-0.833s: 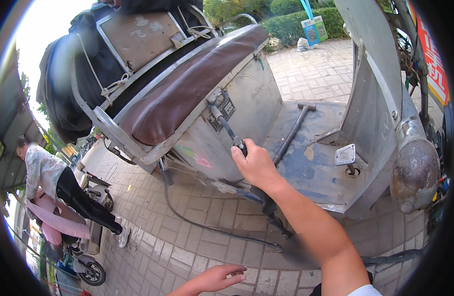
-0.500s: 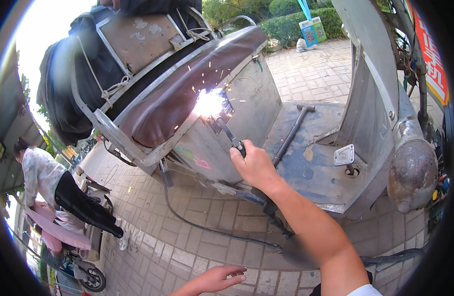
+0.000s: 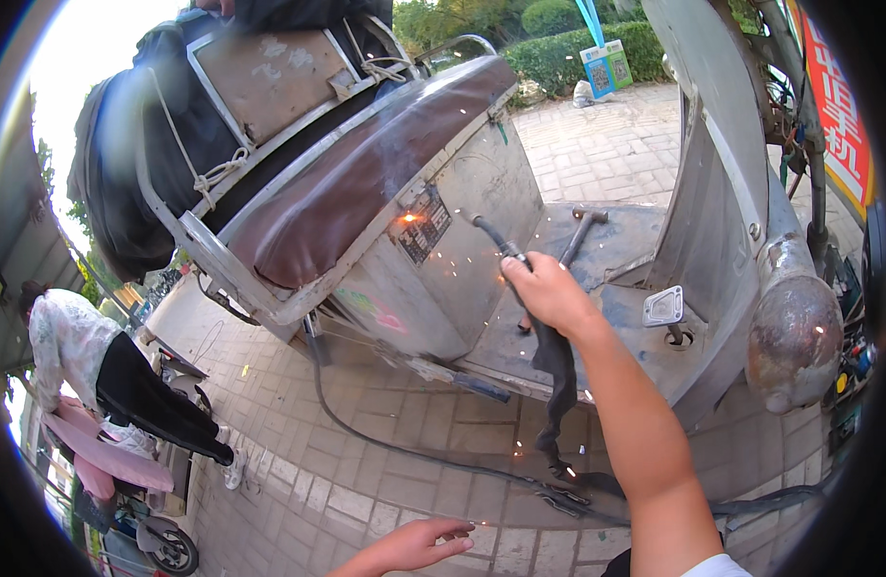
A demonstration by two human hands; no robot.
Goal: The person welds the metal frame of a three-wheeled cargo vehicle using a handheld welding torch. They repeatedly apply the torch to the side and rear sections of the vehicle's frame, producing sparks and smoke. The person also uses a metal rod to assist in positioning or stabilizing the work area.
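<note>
My right hand (image 3: 551, 296) is closed round the handle of a welding torch (image 3: 491, 236), its bent nozzle pointing up and left. A thick black cable sleeve (image 3: 556, 385) hangs from its handle. The nozzle stands apart from an orange glowing spot (image 3: 409, 218) at the upper left edge of a dark plate (image 3: 422, 227). That plate sits on the grey metal seat box (image 3: 491, 178) of a worn three-wheeled vehicle. Small sparks scatter around the torch and below it. My left hand (image 3: 419, 546) is held low over the paving, fingers stretched out, holding nothing.
A T-shaped metal bar (image 3: 584, 231) lies on the footboard near a metal pedal (image 3: 663, 307). Above the box is a brown padded seat (image 3: 366, 159). Cables (image 3: 405, 447) cross the brick paving. At left, a person (image 3: 126, 361) leans over a scooter (image 3: 164, 539).
The bright welding arc has gone out, leaving a glowing spot and thin smoke. My right hand has drawn the torch right and away from the plate. My left hand is nearly still.
</note>
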